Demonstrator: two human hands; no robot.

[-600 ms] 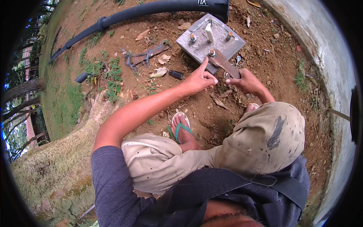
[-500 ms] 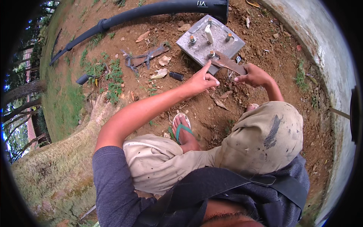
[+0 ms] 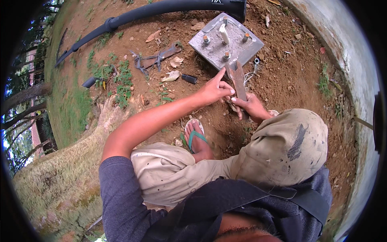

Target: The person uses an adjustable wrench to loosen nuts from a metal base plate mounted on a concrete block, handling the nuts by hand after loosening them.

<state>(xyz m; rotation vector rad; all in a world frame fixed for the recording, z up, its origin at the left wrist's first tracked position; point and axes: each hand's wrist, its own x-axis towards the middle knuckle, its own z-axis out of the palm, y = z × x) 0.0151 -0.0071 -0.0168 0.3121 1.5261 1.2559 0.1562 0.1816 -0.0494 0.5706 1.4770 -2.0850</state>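
A square concrete block (image 3: 246,50) carries several upright bolts with nuts and a white pipe stub (image 3: 224,35) in its middle. My right hand (image 3: 252,108) grips the lower part of a rusty open-ended wrench (image 3: 239,82). The wrench points away from me, its forked jaw at the block's near corner, just below the near bolt (image 3: 226,55) and apart from its nut. My left hand (image 3: 215,89) has its index finger stretched to the block's near edge, left of the jaw. Its other fingers are curled, with nothing visible in them.
A black pole (image 3: 161,15) lies across the far side. Left of the block are a rusty strip tied with grey plastic (image 3: 155,60) and a short black cylinder (image 3: 189,78). Pale wires (image 3: 250,74) stick up beside the block. A concrete wall (image 3: 354,52) curves along the right.
My right hand has moved left and toward me. The wrench has swung from pointing left to pointing away, and its jaw has come off the near nut. My left hand has barely moved.
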